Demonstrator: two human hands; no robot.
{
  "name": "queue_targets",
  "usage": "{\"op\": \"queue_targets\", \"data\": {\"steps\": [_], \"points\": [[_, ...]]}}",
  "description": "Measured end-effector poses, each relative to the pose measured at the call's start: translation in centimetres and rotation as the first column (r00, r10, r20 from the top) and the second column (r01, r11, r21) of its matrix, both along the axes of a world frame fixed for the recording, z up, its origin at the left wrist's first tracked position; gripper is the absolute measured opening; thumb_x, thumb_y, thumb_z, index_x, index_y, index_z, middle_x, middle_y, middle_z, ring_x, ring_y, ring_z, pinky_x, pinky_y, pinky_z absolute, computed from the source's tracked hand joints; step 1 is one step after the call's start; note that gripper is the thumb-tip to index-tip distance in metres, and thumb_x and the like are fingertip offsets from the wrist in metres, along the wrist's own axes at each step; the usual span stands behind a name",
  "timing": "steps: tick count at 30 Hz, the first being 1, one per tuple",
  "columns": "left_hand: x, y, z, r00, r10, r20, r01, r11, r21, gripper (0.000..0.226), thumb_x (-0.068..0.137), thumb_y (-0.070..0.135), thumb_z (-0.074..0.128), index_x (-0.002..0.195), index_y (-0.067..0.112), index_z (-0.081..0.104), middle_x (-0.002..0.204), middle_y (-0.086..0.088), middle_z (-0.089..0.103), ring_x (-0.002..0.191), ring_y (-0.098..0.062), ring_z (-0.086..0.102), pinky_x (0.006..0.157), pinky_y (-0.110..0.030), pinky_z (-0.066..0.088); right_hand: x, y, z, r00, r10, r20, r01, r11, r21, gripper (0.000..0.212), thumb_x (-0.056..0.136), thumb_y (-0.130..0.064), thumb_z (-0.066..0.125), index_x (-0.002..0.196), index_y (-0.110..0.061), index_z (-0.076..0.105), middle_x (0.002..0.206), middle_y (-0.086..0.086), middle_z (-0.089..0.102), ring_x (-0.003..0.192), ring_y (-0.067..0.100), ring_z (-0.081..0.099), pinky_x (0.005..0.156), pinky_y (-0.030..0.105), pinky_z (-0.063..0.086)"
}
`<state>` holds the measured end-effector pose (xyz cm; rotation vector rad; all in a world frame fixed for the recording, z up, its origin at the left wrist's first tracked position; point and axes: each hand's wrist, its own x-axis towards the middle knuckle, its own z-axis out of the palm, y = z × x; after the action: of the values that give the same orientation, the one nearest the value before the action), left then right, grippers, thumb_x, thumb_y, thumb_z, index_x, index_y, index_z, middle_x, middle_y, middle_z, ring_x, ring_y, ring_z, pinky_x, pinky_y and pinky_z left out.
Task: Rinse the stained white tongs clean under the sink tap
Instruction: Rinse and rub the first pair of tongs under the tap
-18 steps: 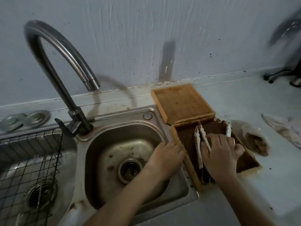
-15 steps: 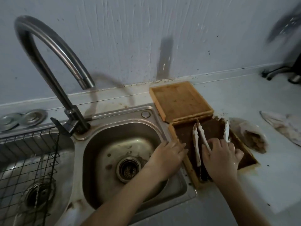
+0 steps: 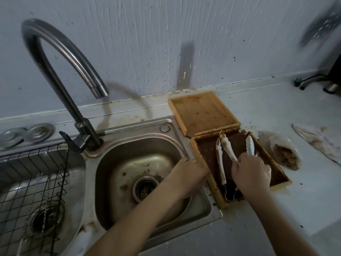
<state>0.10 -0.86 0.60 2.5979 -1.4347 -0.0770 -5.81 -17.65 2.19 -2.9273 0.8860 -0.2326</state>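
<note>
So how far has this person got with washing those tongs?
Barely begun. Nothing looks done: the white tongs are brown-stained and lie in the dirty wooden tray beside the sink. In hand: the right hand has its grip on one arm of the tongs, while the left hand rests on the tray's edge. Left: lifting them out, turning on the tap, which runs no water, and rinsing.

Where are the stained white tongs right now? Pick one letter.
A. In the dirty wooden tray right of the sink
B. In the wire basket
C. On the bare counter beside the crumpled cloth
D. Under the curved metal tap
A: the stained white tongs lie in the dark, soiled wooden tray beside the steel sink, with the right hand on them; the curved metal tap shows no water running.
</note>
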Motion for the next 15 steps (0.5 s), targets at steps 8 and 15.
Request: {"op": "queue_targets", "data": {"steps": [8, 15], "points": [[1.8, 4.4, 3.6, 0.979, 0.199, -0.046, -0.204, 0.937, -0.284, 0.028, 0.094, 0.034, 0.035, 0.108, 0.029, 0.059, 0.095, 0.007, 0.07, 0.088, -0.01, 0.064, 0.087, -0.034, 0.049, 1.5, 3.1, 4.2, 0.832, 0.103, 0.545, -0.279, 0.927, 0.25, 0.018, 0.09, -0.026, 0.055, 0.078, -0.013, 0.055, 0.066, -0.002, 0.054, 0.06, 0.015, 0.051, 0.057, 0.026, 0.039], [3.3, 13.2, 5.2, 0.719, 0.685, -0.118, -0.616, 0.551, -0.563, 0.024, 0.092, 0.022, 0.049, 0.111, 0.019, 0.064, 0.109, 0.0, 0.066, 0.1, -0.016, 0.06, 0.085, -0.034, 0.052, 4.2, 10.9, 5.7, 0.908, -0.116, 0.402, -0.345, 0.336, 0.876, 0.014, 0.094, -0.02, 0.048, 0.092, -0.01, 0.058, 0.093, 0.009, 0.067, 0.085, 0.023, 0.065, 0.078, 0.045, 0.054]]}}
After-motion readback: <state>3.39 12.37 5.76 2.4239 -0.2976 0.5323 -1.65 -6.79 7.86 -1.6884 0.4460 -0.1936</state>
